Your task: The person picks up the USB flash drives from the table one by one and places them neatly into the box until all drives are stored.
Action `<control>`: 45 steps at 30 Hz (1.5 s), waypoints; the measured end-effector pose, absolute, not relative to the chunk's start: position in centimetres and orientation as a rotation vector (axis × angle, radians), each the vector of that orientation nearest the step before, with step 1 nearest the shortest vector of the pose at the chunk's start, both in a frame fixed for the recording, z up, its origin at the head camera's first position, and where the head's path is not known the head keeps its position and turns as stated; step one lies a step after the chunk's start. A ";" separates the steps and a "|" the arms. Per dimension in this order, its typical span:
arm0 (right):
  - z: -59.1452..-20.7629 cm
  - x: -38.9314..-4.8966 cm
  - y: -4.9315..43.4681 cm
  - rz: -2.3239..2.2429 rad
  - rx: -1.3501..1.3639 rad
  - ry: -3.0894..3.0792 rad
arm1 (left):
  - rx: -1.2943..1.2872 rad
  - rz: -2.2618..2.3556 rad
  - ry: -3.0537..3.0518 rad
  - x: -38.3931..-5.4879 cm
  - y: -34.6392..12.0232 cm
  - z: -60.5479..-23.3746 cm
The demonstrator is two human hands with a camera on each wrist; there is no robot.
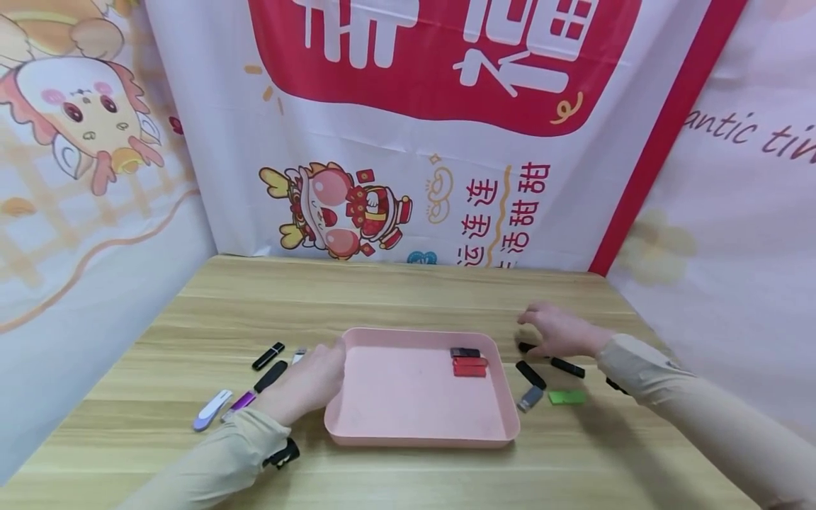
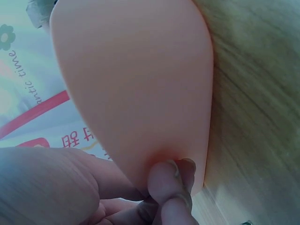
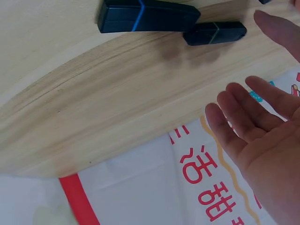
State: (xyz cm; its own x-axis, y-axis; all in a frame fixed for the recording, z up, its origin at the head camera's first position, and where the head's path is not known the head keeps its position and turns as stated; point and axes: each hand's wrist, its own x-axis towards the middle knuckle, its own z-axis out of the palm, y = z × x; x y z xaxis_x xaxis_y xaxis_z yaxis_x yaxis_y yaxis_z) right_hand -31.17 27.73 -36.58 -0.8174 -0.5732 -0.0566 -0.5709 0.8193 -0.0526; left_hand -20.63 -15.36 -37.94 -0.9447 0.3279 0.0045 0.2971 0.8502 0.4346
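My left hand (image 1: 312,379) is at the left side of a pink tray (image 1: 421,440). In the left wrist view its fingers (image 2: 166,180) grip the tray's wall near the rim. My right hand (image 1: 561,331) hovers right of the tray, fingers spread loosely, with nothing held. Under it lies a black USB stick (image 1: 525,347), partly hidden by the hand. Two other black USB sticks (image 1: 530,374) lie nearby, with a grey one (image 1: 530,398) and a green one (image 1: 567,397). Inside the tray, a black USB stick (image 1: 465,353) lies beside two red ones (image 1: 469,370).
Left of the tray lie black USB sticks (image 1: 268,355), a purple one (image 1: 239,405), a white-and-lavender one (image 1: 212,409) and a pale one partly behind my left hand. The wooden table (image 1: 414,290) ends at a printed cloth backdrop (image 1: 382,127); cloth also hangs on both sides.
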 end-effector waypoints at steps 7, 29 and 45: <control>-36.8 -31.7 27.1 -0.046 -0.938 2.827 | 0.484 0.666 2.951 -20.5 -15.6 -38.1; -36.3 -32.5 28.6 -0.092 -0.888 2.739 | 0.446 0.671 2.917 -20.6 -15.4 -37.8; -36.8 -33.1 28.5 -0.096 -0.959 2.695 | 0.510 0.617 2.976 -20.6 -16.1 -37.8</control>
